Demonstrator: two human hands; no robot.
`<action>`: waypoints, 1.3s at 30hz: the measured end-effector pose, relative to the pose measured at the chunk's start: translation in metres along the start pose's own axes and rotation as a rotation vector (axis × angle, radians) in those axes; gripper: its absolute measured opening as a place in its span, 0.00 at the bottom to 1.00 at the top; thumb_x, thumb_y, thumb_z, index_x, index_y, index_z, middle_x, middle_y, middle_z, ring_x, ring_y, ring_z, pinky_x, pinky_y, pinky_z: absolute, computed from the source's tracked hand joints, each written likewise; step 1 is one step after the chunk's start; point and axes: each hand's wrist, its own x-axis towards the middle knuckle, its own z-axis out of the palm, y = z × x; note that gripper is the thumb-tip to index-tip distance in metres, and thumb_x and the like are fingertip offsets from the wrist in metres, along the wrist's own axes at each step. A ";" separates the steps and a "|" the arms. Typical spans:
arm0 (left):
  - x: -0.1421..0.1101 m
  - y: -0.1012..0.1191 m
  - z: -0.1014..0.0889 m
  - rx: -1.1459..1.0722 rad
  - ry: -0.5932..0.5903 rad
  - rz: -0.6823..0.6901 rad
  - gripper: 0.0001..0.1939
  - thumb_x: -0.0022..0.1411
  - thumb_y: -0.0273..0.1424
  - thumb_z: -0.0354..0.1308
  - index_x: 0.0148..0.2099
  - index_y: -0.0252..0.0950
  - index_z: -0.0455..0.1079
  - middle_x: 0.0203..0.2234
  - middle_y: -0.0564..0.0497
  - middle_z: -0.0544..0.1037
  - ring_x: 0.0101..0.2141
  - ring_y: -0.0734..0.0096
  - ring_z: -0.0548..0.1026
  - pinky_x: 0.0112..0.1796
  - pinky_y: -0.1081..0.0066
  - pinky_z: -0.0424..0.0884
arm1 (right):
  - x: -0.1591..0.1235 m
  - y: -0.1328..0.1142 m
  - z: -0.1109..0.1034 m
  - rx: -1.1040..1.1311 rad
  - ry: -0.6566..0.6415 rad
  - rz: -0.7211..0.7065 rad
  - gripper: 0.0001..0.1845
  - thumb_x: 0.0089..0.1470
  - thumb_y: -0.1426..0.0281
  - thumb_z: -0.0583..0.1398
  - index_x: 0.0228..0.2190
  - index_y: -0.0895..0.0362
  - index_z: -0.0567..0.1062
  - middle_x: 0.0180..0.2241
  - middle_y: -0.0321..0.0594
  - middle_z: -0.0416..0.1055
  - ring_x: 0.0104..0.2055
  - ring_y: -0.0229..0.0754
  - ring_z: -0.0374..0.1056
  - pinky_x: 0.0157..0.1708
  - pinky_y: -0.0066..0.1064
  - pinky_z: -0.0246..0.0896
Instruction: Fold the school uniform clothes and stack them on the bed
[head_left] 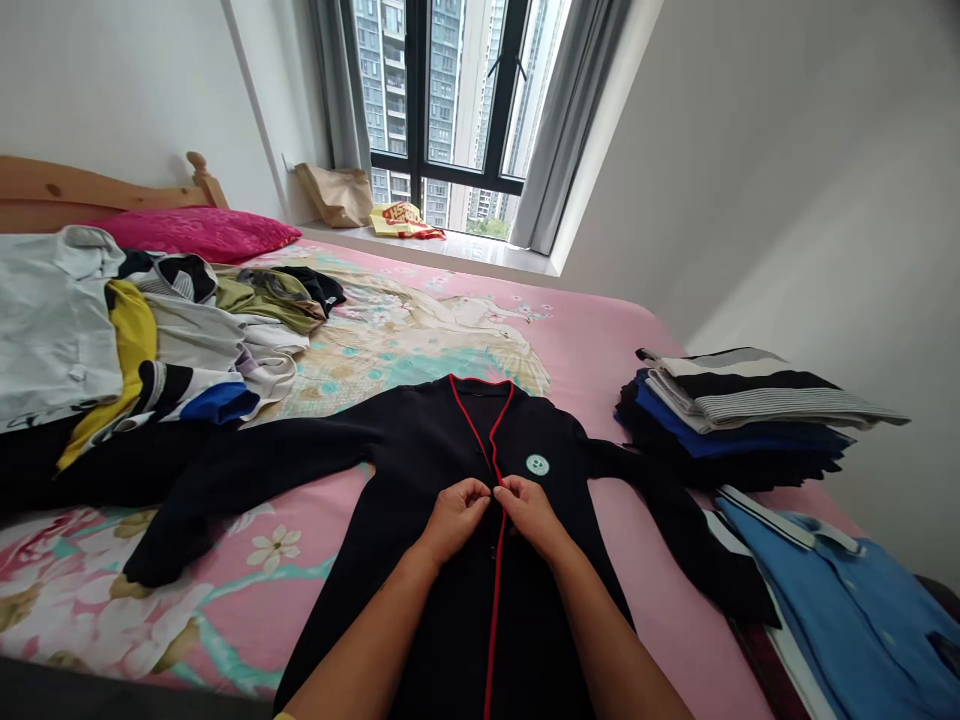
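A black cardigan (pixel 420 440) with red edging and a round green-and-white badge lies spread front side up on the bed, its sleeves stretched out to both sides. At its front opening, below the V of the neck, my left hand (pixel 456 515) pinches the edge. My right hand (pixel 531 510) pinches the red-trimmed edge right beside it, the fingertips of both hands nearly touching. A button between the fingers is too small to make out. Another dark button (pixel 493 552) shows a little lower on the front.
Loose clothes (pixel 187 330) are heaped on the left, under one cardigan sleeve's end. A folded stack (pixel 750 410) stands at the right, with a blue shirt (pixel 862 600) nearer me. A pink pillow (pixel 202 232) and a paper bag (pixel 337 195) are farther back.
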 end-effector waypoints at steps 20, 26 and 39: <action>0.009 -0.001 0.003 -0.007 0.010 -0.118 0.08 0.51 0.34 0.59 0.28 0.35 0.65 0.19 0.58 0.67 0.20 0.81 0.63 0.22 0.79 0.61 | -0.002 0.011 -0.003 -0.119 0.031 -0.235 0.04 0.47 0.69 0.60 0.26 0.57 0.71 0.26 0.33 0.66 0.25 0.31 0.59 0.25 0.23 0.58; 0.015 -0.007 0.004 -0.102 0.005 -0.238 0.08 0.50 0.33 0.57 0.29 0.36 0.61 0.17 0.60 0.64 0.16 0.80 0.62 0.15 0.80 0.59 | -0.002 0.004 -0.009 -0.055 -0.080 -0.023 0.09 0.49 0.63 0.57 0.29 0.56 0.70 0.22 0.32 0.64 0.20 0.32 0.60 0.14 0.21 0.53; 0.013 -0.009 0.011 -0.002 0.086 -0.083 0.09 0.50 0.33 0.59 0.33 0.37 0.63 0.22 0.59 0.65 0.21 0.81 0.61 0.23 0.79 0.58 | 0.007 0.005 -0.008 0.100 -0.113 0.161 0.14 0.50 0.57 0.55 0.30 0.56 0.67 0.13 0.27 0.61 0.10 0.32 0.54 0.06 0.20 0.45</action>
